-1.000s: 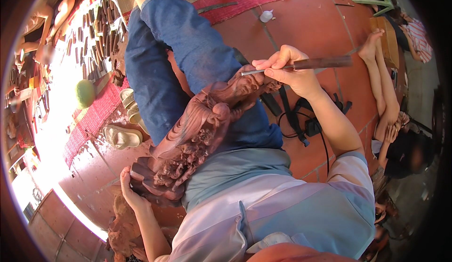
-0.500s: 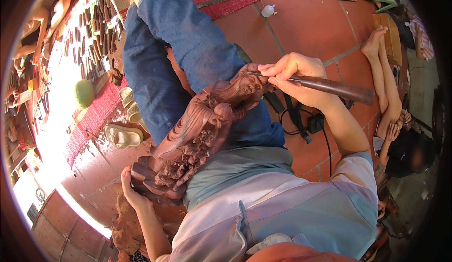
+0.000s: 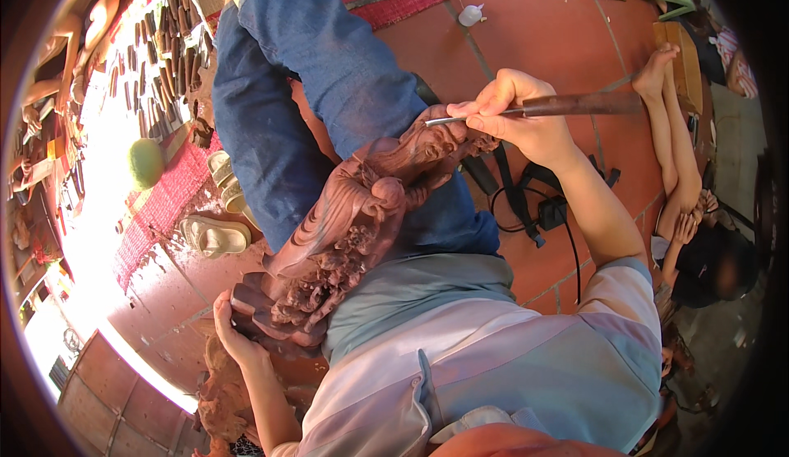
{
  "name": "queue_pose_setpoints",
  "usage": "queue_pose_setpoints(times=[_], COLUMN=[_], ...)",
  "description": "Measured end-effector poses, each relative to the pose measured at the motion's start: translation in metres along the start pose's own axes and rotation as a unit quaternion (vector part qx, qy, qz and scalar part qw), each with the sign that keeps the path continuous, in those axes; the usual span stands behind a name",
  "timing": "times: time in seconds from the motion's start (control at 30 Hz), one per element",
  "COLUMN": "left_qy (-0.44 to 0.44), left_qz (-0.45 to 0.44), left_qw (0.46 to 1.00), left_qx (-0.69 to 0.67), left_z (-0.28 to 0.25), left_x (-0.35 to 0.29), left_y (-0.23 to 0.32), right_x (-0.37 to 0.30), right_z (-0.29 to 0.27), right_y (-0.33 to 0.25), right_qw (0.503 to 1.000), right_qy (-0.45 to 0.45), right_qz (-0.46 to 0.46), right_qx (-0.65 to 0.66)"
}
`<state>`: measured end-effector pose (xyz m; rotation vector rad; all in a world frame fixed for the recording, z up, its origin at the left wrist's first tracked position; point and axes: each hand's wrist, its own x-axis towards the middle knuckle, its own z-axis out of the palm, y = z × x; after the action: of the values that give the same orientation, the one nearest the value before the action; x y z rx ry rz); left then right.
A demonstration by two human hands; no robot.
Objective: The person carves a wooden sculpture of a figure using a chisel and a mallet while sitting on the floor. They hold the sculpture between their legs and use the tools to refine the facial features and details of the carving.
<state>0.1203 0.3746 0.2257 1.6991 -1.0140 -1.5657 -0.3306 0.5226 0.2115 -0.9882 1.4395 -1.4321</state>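
Observation:
A reddish-brown carved wooden figure (image 3: 341,219) lies slantwise across my lap, its carved head toward the upper right and its base at the lower left. My left hand (image 3: 236,332) is wrapped round the base; some of its fingers are hidden behind the wood. In my right hand (image 3: 519,116) is a carving chisel (image 3: 579,105) with a dark wooden handle, pinched near its thin metal blade. The blade points left, and its tip is at the head of the figure. The chisel's handle extends to the right past my hand.
Many carving tools (image 3: 168,54) lie spread on a white sheet at the upper left. A green round object (image 3: 146,163) and tan sandals (image 3: 215,236) are on the left. Right of my legs, a black cable with a box (image 3: 551,212) lies on red tiles. Another person's legs (image 3: 678,140) show at the far right.
My right hand has shifted slightly upward and turned, so the chisel now lies nearly level and shows more of its blade. My left hand and the figure have stayed almost still.

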Motion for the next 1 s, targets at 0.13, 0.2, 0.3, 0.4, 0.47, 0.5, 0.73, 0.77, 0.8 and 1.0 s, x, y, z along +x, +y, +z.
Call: queue_pose_setpoints(times=[0.13, 0.2, 0.3, 0.4, 0.47, 0.5, 0.73, 0.77, 0.8, 1.0], left_qy=[0.014, 0.019, 0.012, -0.004, 0.003, 0.015, 0.012, 0.01, 0.008, -0.001], left_qz=[-0.004, -0.009, -0.024, -0.026, -0.024, -0.024, -0.008, -0.007, -0.005, -0.009], left_qw=[1.0, 1.0, 0.999, 0.998, 0.998, 0.998, 1.0, 1.0, 1.0, 1.0], left_qx=[0.002, -0.01, -0.044, -0.054, -0.052, -0.053, -0.023, -0.022, -0.021, -0.024], left_z=[0.002, 0.005, 0.003, 0.005, 0.008, 0.009, 0.011, 0.011, 0.011, 0.006], left_x=[0.0, -0.002, 0.0, -0.002, -0.003, -0.003, -0.004, -0.004, -0.004, -0.001], left_y=[-0.001, 0.0, -0.001, 0.001, 0.002, 0.002, 0.003, 0.004, 0.004, 0.0], right_x=[0.004, 0.005, 0.008, 0.011, 0.014, 0.015, 0.012, 0.009, 0.007, -0.012], right_z=[0.003, 0.005, 0.003, 0.0, -0.001, -0.001, -0.006, -0.006, -0.004, 0.006], right_y=[0.004, 0.006, 0.009, 0.009, 0.005, 0.004, 0.012, 0.012, 0.011, 0.007], right_qw=[0.999, 0.999, 0.998, 0.998, 0.996, 0.994, 0.986, 0.979, 0.968, 0.993], right_qy=[0.021, 0.036, 0.023, 0.018, 0.0, -0.01, 0.036, 0.064, 0.093, 0.074], right_qz=[-0.003, -0.013, -0.009, 0.021, 0.058, 0.076, 0.083, 0.084, 0.084, -0.04], right_qx=[0.024, 0.034, 0.061, 0.064, 0.069, 0.072, 0.137, 0.177, 0.216, 0.084])
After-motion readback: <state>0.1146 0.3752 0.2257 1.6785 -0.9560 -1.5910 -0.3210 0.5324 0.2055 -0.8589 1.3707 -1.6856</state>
